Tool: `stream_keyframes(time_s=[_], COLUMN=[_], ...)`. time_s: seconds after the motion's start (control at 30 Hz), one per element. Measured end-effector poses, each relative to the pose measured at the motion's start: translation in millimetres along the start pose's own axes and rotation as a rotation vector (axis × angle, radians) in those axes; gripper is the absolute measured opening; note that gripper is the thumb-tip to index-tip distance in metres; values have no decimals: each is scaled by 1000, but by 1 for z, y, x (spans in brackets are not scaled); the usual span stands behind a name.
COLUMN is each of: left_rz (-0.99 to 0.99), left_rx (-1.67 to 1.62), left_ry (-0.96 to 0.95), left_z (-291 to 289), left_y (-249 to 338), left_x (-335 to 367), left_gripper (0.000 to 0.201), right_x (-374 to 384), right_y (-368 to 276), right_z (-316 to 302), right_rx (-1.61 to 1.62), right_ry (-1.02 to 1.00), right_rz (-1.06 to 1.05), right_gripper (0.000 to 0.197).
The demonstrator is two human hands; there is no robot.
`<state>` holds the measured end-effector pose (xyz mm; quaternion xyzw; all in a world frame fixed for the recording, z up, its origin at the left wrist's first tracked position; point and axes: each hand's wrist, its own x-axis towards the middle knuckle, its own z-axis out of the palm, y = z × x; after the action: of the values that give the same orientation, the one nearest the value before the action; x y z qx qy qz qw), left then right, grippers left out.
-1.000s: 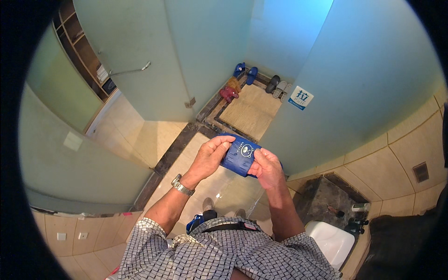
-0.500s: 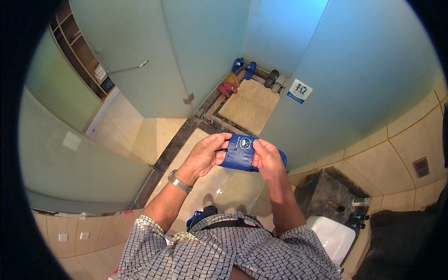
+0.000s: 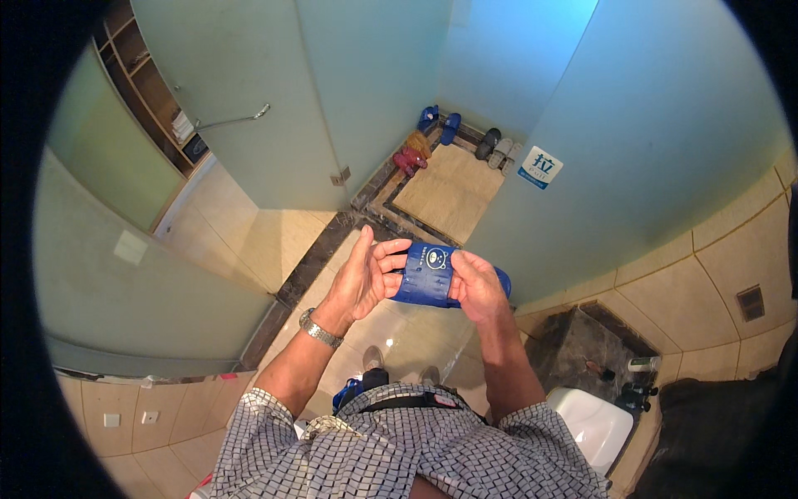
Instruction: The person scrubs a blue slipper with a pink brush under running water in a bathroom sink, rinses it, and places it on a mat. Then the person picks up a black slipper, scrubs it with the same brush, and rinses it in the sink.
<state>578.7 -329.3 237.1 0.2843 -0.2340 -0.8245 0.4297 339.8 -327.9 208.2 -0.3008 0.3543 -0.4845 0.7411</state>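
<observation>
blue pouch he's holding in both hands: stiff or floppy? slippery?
Probably soft: the blue pouch curves between the left hand and right hand, so expect it to flex or sag if held at one end. Its surface looks smooth and may be a bit slippery. It seems light, held at fingertip level.

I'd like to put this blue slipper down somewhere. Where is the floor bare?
Both hands, left hand and right hand, grip the blue slipper. Bare tile lies just beyond them, short of the dark threshold strip. The beige mat is open mid-way; its far edge is crowded with slippers.
</observation>
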Motion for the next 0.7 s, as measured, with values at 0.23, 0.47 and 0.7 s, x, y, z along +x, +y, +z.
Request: stream_keyframes(time_s=[0.23, 0.47, 0.7], left_rz=[0, 20, 403], left_rx=[6, 20, 879], left_ry=[9, -8, 110], left_z=[-3, -5, 18], left_y=[0, -2, -9], left_x=[-6, -13, -19], left_gripper=[79, 77, 36], right_x=[-4, -10, -18], right_y=[3, 6, 12], right_z=[6, 10, 26], right_rx=[-11, -16, -103], right_ry=[16, -5, -11], right_rz=[14, -10, -50], right_gripper=[33, 31, 40])
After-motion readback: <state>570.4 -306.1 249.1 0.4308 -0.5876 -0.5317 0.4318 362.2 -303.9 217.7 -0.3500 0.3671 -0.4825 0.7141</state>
